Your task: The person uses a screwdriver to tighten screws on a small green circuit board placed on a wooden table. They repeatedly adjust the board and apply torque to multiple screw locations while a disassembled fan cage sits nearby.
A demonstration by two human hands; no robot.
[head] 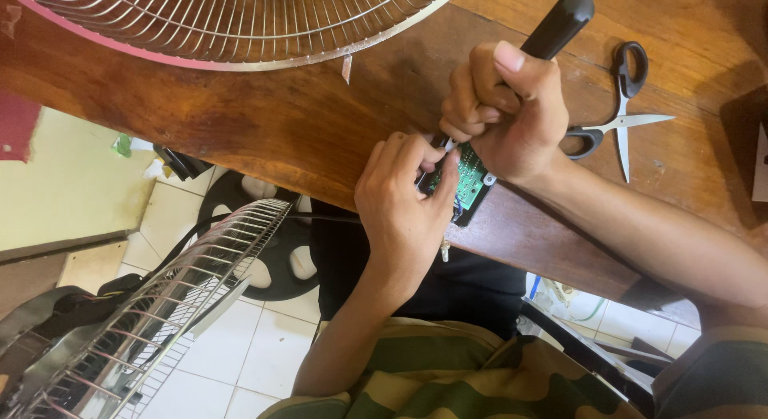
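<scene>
1. I see my left hand (404, 199) pinching the near end of a small green circuit board (466, 181), fingers (438, 172) curled narrow around its edge.
2. My right hand (512, 107) is fisted tight around a black-handled tool (558, 24), likely a screwdriver; its tip is hidden behind my fingers, so I cannot tell exactly where it meets the board.
3. The circuit board sits at the near edge of the wooden surface (280, 119), between both hands, partly overhanging the rim.
4. A pair of black-handled scissors (620, 107) lies open on the surface just beyond my right wrist.
5. A wire fan guard (240, 23) with a pink rim rests on the far left of the surface.
6. Below the surface, a second fan grille (160, 307) stands tilted over the white tiled floor (232, 347).
</scene>
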